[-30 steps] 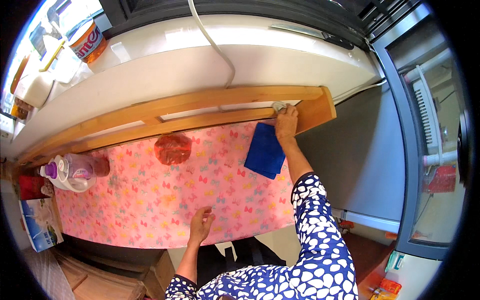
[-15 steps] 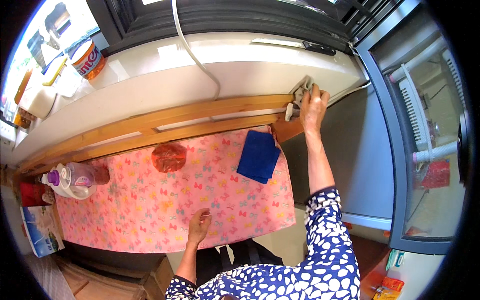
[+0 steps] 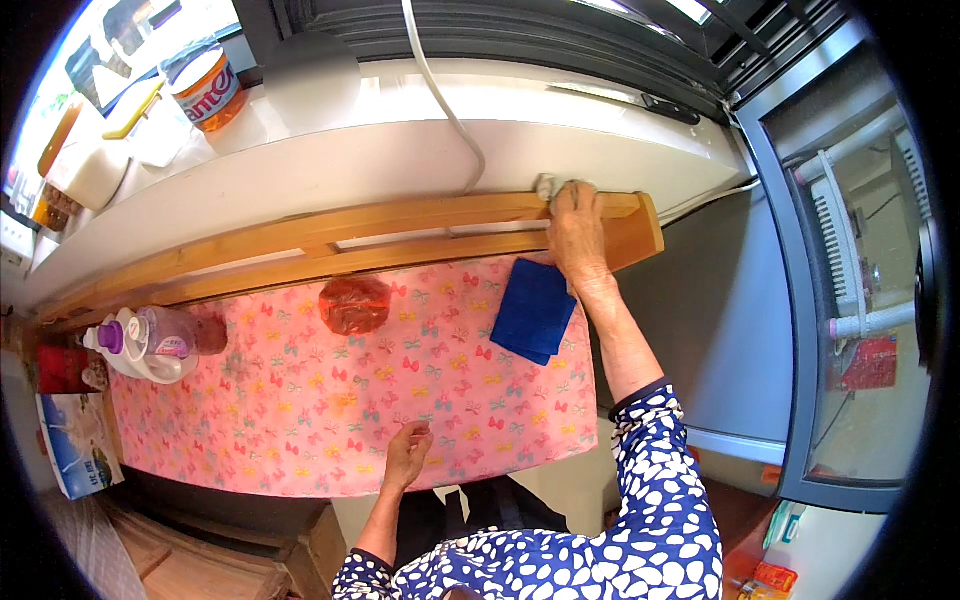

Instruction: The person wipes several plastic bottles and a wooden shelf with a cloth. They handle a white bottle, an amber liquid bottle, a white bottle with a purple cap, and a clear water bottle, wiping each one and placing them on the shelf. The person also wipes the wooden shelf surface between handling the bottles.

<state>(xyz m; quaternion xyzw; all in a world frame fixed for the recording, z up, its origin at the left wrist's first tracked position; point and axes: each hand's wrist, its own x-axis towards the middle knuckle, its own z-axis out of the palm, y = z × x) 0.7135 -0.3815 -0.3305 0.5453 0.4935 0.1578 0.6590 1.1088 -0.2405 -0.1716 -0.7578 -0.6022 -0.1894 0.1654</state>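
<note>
My right hand (image 3: 577, 235) is closed on a greyish cloth (image 3: 546, 186) and presses it against the top bar of a wooden rail (image 3: 400, 212), near the rail's right end. Most of the cloth is hidden under the fingers. My left hand (image 3: 408, 452) hovers over the front part of a table covered in pink bow-patterned cloth (image 3: 270, 420). Its fingers are loosely curled together, and nothing shows in them. A folded dark blue cloth (image 3: 533, 312) lies on the table just below my right wrist. Farther left, a reddish see-through bag or bowl (image 3: 355, 305) rests by the rail.
Plastic bottles (image 3: 160, 343) with a purple cap stand at the table's left end. On the white sill behind are an orange-labelled tub (image 3: 205, 92), lidded containers (image 3: 88, 165) and a black-handled knife (image 3: 670, 108). A white cable (image 3: 440, 95) hangs down. A blue-framed glass door (image 3: 775, 300) stands at right.
My right hand has slid left along the rail with the greyish cloth, uncovering the rail's right end. My left hand stays over the table, and the view has shifted slightly.
</note>
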